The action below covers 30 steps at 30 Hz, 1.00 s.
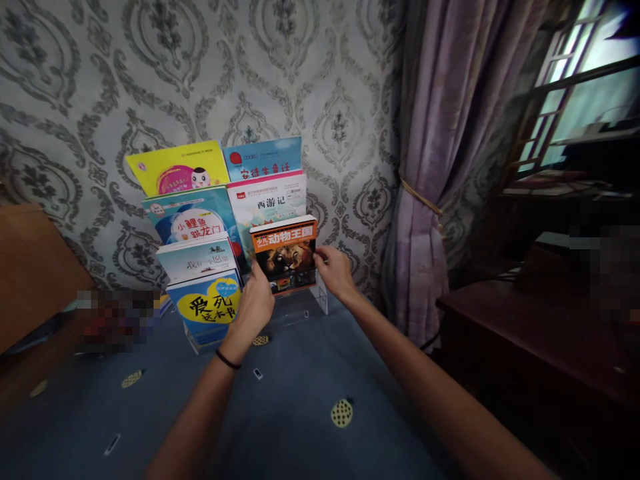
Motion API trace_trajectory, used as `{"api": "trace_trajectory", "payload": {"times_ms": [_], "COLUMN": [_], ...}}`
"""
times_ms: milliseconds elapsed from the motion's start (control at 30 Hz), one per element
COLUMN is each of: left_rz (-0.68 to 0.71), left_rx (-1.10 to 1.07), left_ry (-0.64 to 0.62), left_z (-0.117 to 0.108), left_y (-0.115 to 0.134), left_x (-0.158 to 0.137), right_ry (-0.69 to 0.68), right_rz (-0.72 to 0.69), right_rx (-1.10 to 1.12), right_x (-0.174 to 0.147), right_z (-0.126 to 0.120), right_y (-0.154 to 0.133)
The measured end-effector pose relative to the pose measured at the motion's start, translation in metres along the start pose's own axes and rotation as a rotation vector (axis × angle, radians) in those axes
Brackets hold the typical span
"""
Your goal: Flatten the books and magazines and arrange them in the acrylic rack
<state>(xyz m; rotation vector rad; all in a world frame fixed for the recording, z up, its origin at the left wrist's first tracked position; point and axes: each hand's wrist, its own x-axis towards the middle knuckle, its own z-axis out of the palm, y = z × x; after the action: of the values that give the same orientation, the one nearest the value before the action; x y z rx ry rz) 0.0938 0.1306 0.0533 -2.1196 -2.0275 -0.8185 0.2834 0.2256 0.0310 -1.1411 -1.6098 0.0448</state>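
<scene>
Both my hands hold a thick book with a lion on its orange and black cover (286, 257), upright at the right column of a clear plastic book stand (323, 297). My left hand (257, 300) grips its lower left edge, and my right hand (334, 270) pinches its right edge. Just behind it stand a white-covered book (267, 203) and a blue book (263, 157). In the left column are a yellow book (175, 167), a teal book (200, 213), a pale blue book (195, 260) and, in front, a blue book with a yellow patch (200, 320). My left hand partly covers that front book.
The stand rests on a blue cloth (300, 413) with pineapple prints, against a patterned wall (340, 120). A tied purple curtain (425, 200) hangs to the right, beside a dark red table (525, 327). A brown board-like object (35, 267) stands at left.
</scene>
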Motion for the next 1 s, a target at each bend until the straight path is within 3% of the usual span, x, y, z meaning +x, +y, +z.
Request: {"api": "trace_trajectory", "payload": {"times_ms": [367, 567, 733, 900, 1000], "left_rz": [0.02, 0.124, 0.284, 0.436, 0.39], "left_rx": [-0.102, -0.155, -0.165, -0.041, 0.119], "left_ry": [0.007, 0.06, 0.089, -0.115, -0.3], "left_z": [0.002, 0.011, 0.015, 0.008, -0.004], "left_y": [-0.004, -0.01, -0.018, -0.048, -0.084], "left_x": [-0.003, -0.013, -0.047, -0.102, -0.128], "right_ry": [-0.008, -0.005, -0.01, -0.01, 0.083], "right_rz": [0.004, 0.002, 0.002, 0.01, 0.036], "right_rx": [-0.011, -0.022, -0.023, -0.008, 0.01], "right_x": [0.0, 0.0, -0.003, -0.012, -0.021], "right_z": [-0.002, -0.003, -0.004, -0.001, -0.003], "right_y": [-0.001, -0.002, -0.002, -0.005, -0.005]}}
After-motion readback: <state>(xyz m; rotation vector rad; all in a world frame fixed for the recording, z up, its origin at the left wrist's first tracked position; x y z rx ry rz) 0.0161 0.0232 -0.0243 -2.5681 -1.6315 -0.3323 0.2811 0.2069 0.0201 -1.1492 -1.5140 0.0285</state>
